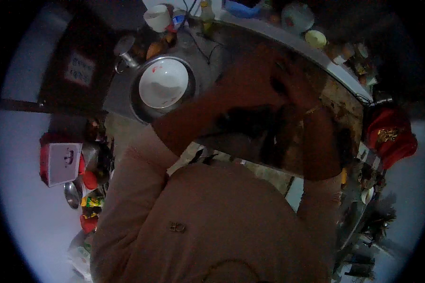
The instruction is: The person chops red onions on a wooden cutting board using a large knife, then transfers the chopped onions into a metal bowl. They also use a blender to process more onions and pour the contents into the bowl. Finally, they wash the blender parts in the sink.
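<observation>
Dim light makes both hands hard to read. My left hand (pixel 256 72) reaches across to the right, over the worktop. Close beside it is my right hand (pixel 297 85), with a thin band at the wrist; whether they touch or hold anything is too dark to tell. Below them is a black shape (pixel 249 120) that I cannot make out. To the left of my left forearm, a white bowl (pixel 164 83) with red marks sits in or on a round metal vessel (pixel 138 106).
A metal mug (pixel 127 61) stands behind the bowl at left. Farther back are a white cup (pixel 157 17), a bottle (pixel 207 16) and a dark cable (pixel 200 49). A raised pale ledge (pixel 279 39) borders the worktop, bearing a yellowish bowl (pixel 315 39). Red cloth (pixel 389 134) lies at far right.
</observation>
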Available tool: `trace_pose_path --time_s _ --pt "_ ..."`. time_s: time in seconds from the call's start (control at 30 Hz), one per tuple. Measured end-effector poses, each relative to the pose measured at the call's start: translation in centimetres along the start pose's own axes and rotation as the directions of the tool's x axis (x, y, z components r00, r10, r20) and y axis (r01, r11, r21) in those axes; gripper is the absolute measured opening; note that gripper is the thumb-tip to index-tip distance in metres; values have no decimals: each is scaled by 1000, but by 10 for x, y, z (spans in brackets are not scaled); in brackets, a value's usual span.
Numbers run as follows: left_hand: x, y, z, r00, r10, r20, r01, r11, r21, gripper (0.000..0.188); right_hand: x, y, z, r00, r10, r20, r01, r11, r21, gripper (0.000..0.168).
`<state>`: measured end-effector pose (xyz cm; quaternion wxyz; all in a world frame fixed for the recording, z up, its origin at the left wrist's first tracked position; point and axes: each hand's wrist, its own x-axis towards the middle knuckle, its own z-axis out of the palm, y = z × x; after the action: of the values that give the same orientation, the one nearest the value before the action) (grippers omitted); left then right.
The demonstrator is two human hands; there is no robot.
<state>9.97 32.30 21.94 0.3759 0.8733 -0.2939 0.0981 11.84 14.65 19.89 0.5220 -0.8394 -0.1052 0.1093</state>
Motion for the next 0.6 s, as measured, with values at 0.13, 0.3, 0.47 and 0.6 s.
trace_pose_path --time_s 0.13,0.3,0.47,0.6 --pt "3 -4 1 998 -37 47 32 995 91 74 -8 -26 15 1000 6 14 -8 985 171 55" --pt "4 -21 8 999 26 44 -22 997 -79 70 6 -5 9 989 -89 117 68 983 172 59" --pt "7 -27 -1 987 142 71 -140 989 -38 65 1 -15 2 959 -40 280 -58 941 333 61" --pt "10 -8 -10 984 22 176 -18 1000 -22 65 2 -5 4 929 -38 368 -116 915 387 63"
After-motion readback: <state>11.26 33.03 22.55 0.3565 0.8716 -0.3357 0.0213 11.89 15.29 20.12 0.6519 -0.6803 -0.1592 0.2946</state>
